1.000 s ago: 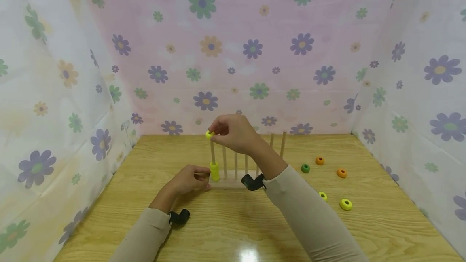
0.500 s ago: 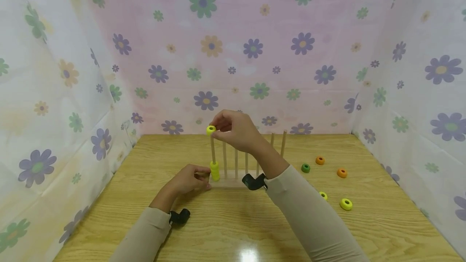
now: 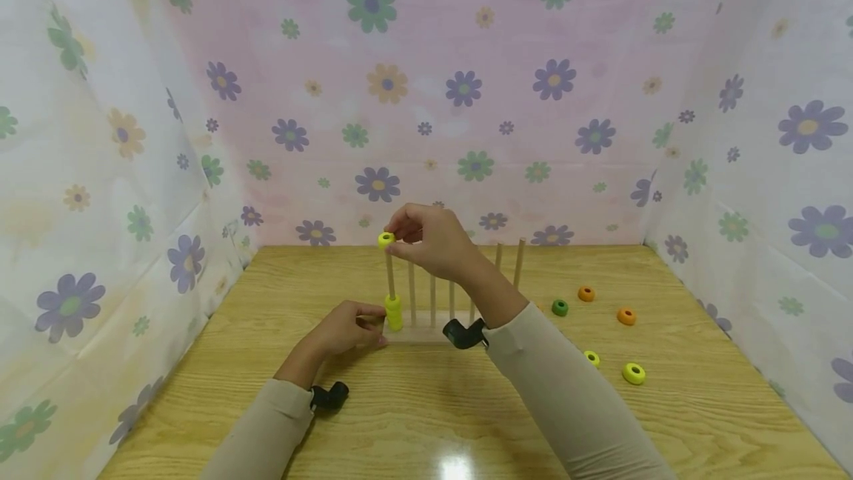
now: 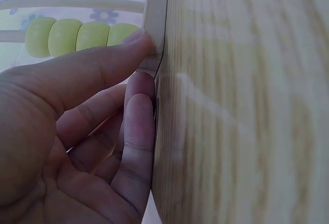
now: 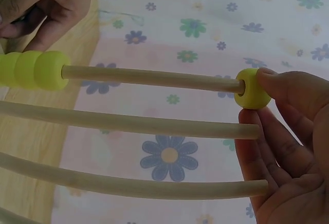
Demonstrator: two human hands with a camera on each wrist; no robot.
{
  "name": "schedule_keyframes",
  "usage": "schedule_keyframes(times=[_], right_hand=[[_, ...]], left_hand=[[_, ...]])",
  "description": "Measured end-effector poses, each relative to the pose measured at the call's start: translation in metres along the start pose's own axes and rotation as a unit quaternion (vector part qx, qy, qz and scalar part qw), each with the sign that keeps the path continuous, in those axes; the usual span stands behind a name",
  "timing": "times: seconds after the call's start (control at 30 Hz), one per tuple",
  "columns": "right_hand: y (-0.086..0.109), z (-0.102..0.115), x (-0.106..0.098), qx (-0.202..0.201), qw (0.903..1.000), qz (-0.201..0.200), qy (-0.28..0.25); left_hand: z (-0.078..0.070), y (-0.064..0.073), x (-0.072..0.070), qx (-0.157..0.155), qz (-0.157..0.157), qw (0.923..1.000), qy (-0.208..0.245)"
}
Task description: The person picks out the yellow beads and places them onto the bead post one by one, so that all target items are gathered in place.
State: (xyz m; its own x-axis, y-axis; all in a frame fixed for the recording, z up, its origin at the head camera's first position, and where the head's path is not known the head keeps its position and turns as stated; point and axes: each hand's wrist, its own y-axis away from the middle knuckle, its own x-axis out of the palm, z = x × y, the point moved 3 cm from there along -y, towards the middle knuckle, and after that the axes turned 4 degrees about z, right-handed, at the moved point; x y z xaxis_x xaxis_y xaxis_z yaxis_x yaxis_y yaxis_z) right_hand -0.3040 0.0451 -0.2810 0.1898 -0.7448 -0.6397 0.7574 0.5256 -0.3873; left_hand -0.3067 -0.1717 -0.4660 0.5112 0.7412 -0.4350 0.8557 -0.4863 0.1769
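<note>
My right hand (image 3: 429, 241) pinches a yellow bead (image 5: 253, 89) between thumb and fingers, at the top end of the leftmost peg (image 5: 154, 76). In the right wrist view the tip of that peg sits in the bead's hole. Lower on the same peg, several yellow beads (image 3: 393, 313) are stacked against the wooden base (image 3: 426, 328) of the peg stand. With thumb on top and fingers at its end, my left hand (image 3: 344, 330) holds the left end of the base. The left wrist view shows the thumb beside the lowest stacked bead (image 4: 122, 33).
Right of the stand, loose beads lie on the wooden table (image 3: 400, 413): green (image 3: 560, 308), orange (image 3: 586, 294), another orange (image 3: 626, 316), and yellow (image 3: 634, 373). A further yellow bead (image 3: 591, 358) is partly behind the right sleeve. Bare pegs (image 3: 518, 265) rise from the base. Flowered cloth surrounds the table.
My right hand has risen slightly with the yellow bead since a second ago, then dipped a touch. The left hand stays at the base's end.
</note>
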Motion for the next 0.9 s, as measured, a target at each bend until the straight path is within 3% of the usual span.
schedule_keyframes(times=[0.3,0.9], right_hand=[[0.0006,-0.0002,0.0007,-0.005,0.9997,0.009,0.022],[0.0032,-0.0024,-0.0042,-0.020,0.9997,-0.011,0.007]], left_hand=[[-0.0003,0.0000,-0.0008,-0.001,-0.011,0.9999,-0.011],[-0.0047,0.0019,0.0017,-0.001,-0.001,1.0000,0.003]])
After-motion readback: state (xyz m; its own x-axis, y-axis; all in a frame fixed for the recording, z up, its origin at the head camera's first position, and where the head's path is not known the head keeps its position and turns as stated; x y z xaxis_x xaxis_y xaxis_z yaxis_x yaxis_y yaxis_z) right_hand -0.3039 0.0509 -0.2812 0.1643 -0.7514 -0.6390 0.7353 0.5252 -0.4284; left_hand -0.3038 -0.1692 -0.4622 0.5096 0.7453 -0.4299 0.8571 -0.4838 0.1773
